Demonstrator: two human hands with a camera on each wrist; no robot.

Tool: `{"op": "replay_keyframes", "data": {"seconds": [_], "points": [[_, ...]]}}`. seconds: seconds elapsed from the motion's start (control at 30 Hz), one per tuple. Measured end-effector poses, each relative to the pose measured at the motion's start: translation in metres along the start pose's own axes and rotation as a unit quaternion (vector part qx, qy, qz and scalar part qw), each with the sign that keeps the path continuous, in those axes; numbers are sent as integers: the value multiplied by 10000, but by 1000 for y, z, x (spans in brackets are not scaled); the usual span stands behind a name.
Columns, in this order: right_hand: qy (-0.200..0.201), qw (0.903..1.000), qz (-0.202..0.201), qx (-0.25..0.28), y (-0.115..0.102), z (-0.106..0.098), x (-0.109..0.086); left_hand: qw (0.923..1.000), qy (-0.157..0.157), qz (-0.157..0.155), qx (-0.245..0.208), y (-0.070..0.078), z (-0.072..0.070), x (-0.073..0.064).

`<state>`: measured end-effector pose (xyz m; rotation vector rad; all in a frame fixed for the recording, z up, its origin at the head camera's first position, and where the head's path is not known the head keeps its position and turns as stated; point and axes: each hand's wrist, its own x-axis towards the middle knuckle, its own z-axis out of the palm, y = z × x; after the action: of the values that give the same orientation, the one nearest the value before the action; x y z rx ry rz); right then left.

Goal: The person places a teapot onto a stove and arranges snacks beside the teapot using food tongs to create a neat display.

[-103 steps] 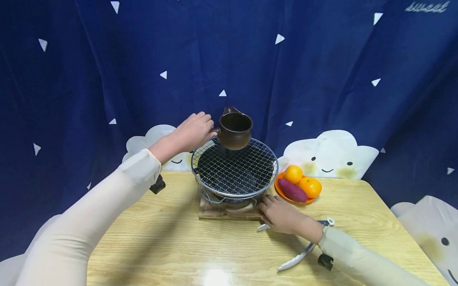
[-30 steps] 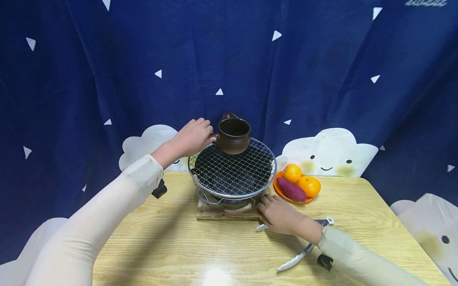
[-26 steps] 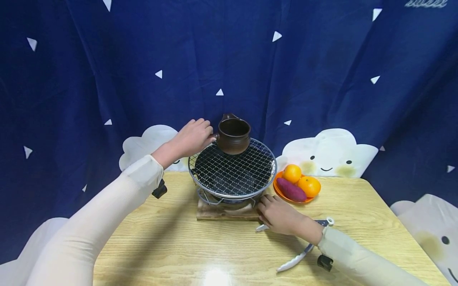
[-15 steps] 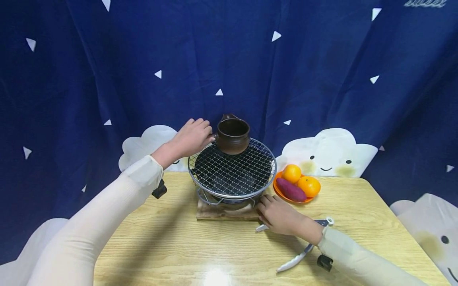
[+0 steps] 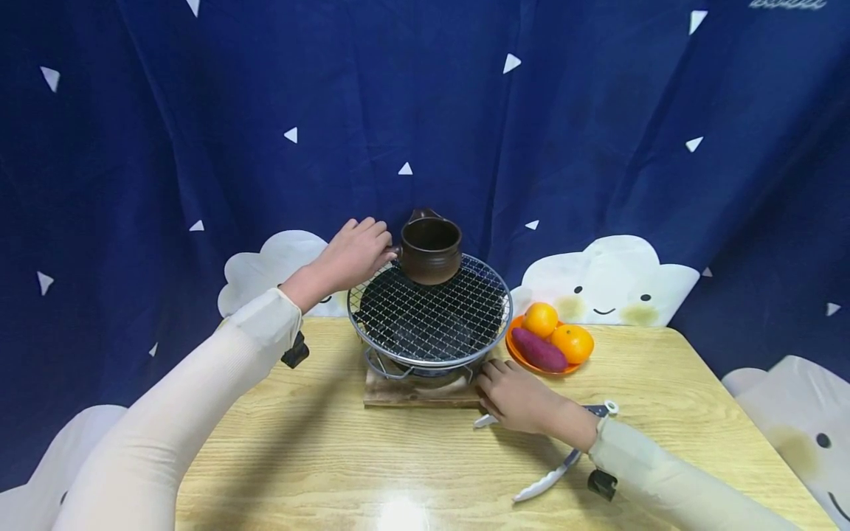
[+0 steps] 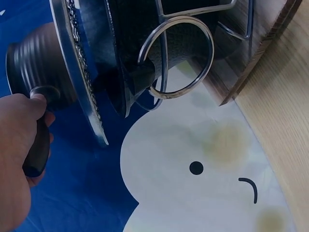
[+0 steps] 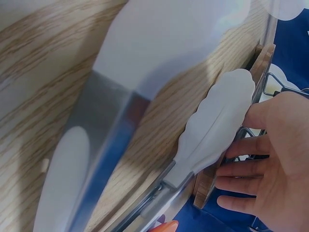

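In the head view my left hand (image 5: 355, 254) grips the stub handle of a dark brown clay pot (image 5: 432, 259). The pot is upright over the back of a round wire grill rack (image 5: 441, 317); in the left wrist view the rack's rim (image 6: 79, 82) hides its base. Under the rack are a metal stove and a wooden board (image 5: 412, 397). My right hand (image 5: 518, 396) is by the board's right corner. The right wrist view shows its fingers (image 7: 244, 168) extended beside the board's edge; contact is unclear. White-tipped tongs (image 5: 547, 483) lie spread beneath that wrist.
Right of the stove, an orange plate (image 5: 573, 370) holds two oranges (image 5: 572, 344) and a purple sweet potato (image 5: 539, 350). A blue curtain (image 5: 598, 133) with white clouds hangs behind the wooden table (image 5: 319, 457).
Since the oldest frame, my left hand has brought the pot slightly lower over the rack. During the last second the pot and both hands barely shift. The right hand stays beside the board.
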<state>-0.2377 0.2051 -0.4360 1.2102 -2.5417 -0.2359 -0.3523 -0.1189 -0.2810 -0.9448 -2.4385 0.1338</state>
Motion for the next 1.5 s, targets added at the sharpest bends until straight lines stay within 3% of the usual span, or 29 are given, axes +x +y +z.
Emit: {"op": "replay_keyframes", "data": {"seconds": [1.5], "points": [[-12,9999,49,116,-2,-4,1,9997,88,-176,-121,4,1,-2]]}}
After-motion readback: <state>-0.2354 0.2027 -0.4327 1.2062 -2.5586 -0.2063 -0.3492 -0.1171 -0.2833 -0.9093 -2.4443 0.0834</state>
